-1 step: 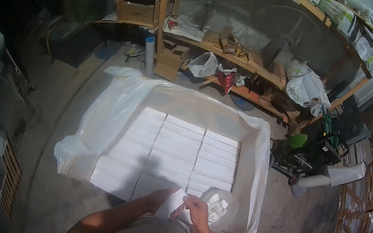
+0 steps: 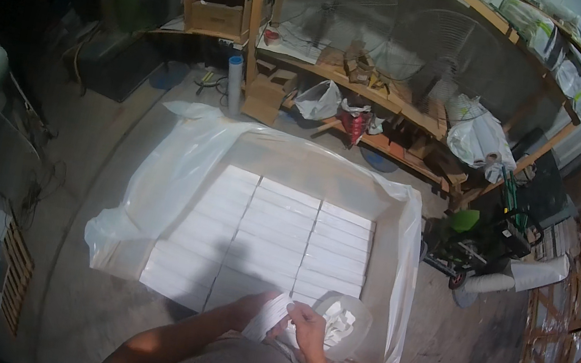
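Observation:
Close to my body I hold a white sheet of paper [image 2: 266, 319] with both hands. My left hand [image 2: 250, 308] is closed on its left side, its fingers partly hidden behind the paper. At the right edge, the fingers of my right hand [image 2: 309, 328] pinch it. Right beside that hand is a clear plastic tub [image 2: 359, 337] holding crumpled white paper pieces [image 2: 339, 320]. Beyond my hands lie rows of flat white boxes [image 2: 274, 226], packed tightly inside a large crate [image 2: 392, 275] lined with clear plastic film [image 2: 174, 162].
A wooden shelf unit [image 2: 389, 99] with bags, cardboard and fans stands behind the crate. To the right are a dark wheeled machine [image 2: 460, 245], a white roll [image 2: 540, 273] and wrapped pallet stacks [image 2: 578, 299]. A wooden pallet [image 2: 15, 274] leans at the left.
The sheet in my hands has tilted slightly, and its surface shows fewer lines. Both hands keep their grip in nearly the same place.

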`<state>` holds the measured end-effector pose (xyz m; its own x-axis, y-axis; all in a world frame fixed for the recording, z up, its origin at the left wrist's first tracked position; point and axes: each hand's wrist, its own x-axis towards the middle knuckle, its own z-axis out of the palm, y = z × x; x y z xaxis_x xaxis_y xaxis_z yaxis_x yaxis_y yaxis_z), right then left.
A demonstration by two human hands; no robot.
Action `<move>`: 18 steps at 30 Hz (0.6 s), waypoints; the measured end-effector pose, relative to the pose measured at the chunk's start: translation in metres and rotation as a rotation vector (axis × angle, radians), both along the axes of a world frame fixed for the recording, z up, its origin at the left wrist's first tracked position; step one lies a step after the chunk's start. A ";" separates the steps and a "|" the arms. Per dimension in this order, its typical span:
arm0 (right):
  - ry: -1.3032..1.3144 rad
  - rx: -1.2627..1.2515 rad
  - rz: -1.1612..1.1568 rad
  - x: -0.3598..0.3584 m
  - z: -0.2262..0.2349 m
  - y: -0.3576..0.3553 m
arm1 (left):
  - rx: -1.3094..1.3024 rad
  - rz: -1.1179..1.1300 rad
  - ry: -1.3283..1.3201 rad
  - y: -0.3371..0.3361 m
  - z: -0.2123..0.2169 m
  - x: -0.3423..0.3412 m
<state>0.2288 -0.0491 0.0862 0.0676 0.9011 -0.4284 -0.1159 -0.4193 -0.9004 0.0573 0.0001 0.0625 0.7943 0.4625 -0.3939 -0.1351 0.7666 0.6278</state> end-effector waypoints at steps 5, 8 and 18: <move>-0.048 0.014 -0.195 0.008 -0.017 0.006 | -0.162 0.051 0.059 0.002 0.010 -0.002; -0.005 -0.025 -0.104 0.010 -0.012 0.009 | -0.252 0.073 0.119 0.001 -0.016 -0.014; 0.206 -0.048 -0.041 0.007 -0.007 0.006 | 0.017 0.107 0.344 0.008 -0.002 -0.006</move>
